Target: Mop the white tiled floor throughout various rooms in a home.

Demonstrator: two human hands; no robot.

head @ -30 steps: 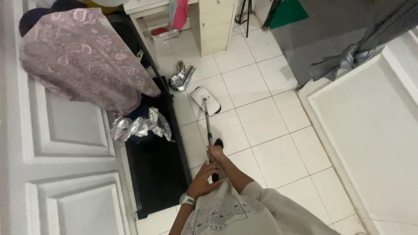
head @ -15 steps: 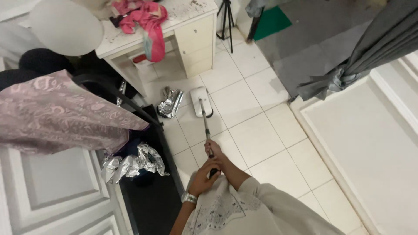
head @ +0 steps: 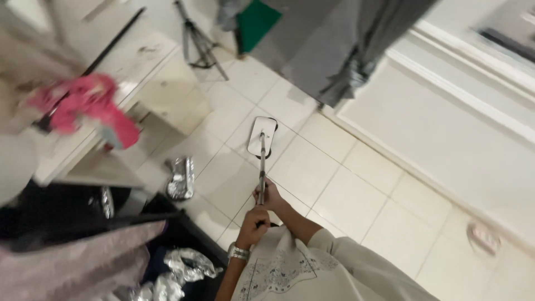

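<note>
I hold a flat mop by its metal pole (head: 261,164) with both hands. My left hand (head: 253,223), with a metal watch at the wrist, grips the pole's lower end close to my body. My right hand (head: 271,195) is wrapped around the pole just above it. The white rectangular mop head (head: 262,135) rests flat on the white tiled floor (head: 323,178) ahead of me. The frame is blurred by motion.
A white desk (head: 120,72) with pink cloth (head: 89,106) stands at the left. Crumpled foil pieces (head: 182,177) lie on the floor beside it, with more foil (head: 186,266) near my left side. A tripod (head: 198,42), grey curtain (head: 356,61) and white panel (head: 446,122) lie beyond.
The view has swung to the right and the mop head has slid forward and rightward, away from the foil by the desk. Both hands keep their hold on the pole.
</note>
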